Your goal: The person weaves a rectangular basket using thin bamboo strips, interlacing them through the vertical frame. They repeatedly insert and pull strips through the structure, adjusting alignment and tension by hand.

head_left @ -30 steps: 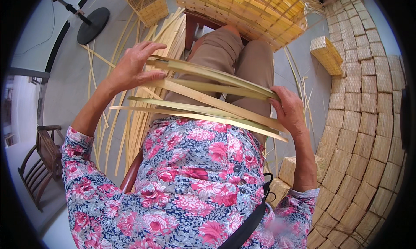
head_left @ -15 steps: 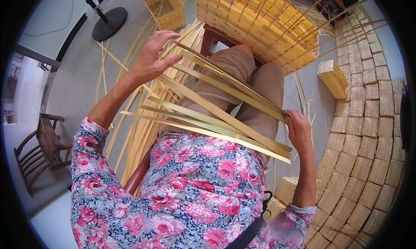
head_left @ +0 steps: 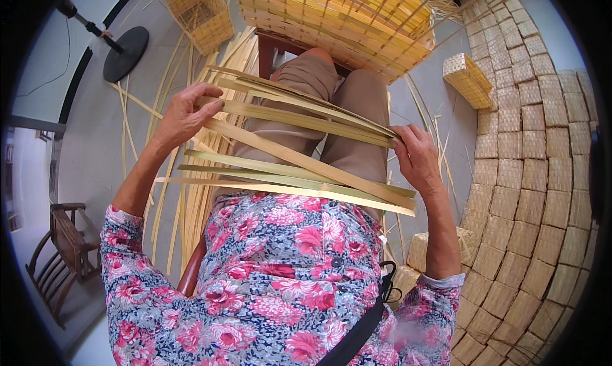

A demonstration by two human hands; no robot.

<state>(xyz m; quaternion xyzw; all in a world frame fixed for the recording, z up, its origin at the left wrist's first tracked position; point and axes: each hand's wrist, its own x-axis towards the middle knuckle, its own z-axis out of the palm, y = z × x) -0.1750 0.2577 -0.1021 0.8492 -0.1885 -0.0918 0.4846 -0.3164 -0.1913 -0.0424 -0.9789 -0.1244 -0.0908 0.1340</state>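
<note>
Several long, flat pale-yellow and greenish strips (head_left: 299, 159) lie across my trousered legs (head_left: 347, 92), some fanned apart, others overlapping. My left hand (head_left: 185, 117) pinches the left end of a greenish strip at the upper left of the spread. At the opposite side, my right hand (head_left: 414, 156) grips the right ends of the upper strips between thumb and fingers. The lower strips rest over my lap, close to my floral shirt. A thick bundle of pale strips (head_left: 197, 213) lies beside my left leg, partly under the spread.
A large open-weave yellow basket (head_left: 338, 19) stands beyond my knees, with smaller baskets (head_left: 197, 15) (head_left: 465, 79) either side. Stacked woven blocks (head_left: 523, 181) fill the right. A wooden chair (head_left: 60, 251) and round black stand base (head_left: 127, 54) are at left, among loose strips.
My left hand, spread half a second ago, has lowered and closed on a strip. The upper strips sit more fanned than a second ago. The whole view shifted as my head moved.
</note>
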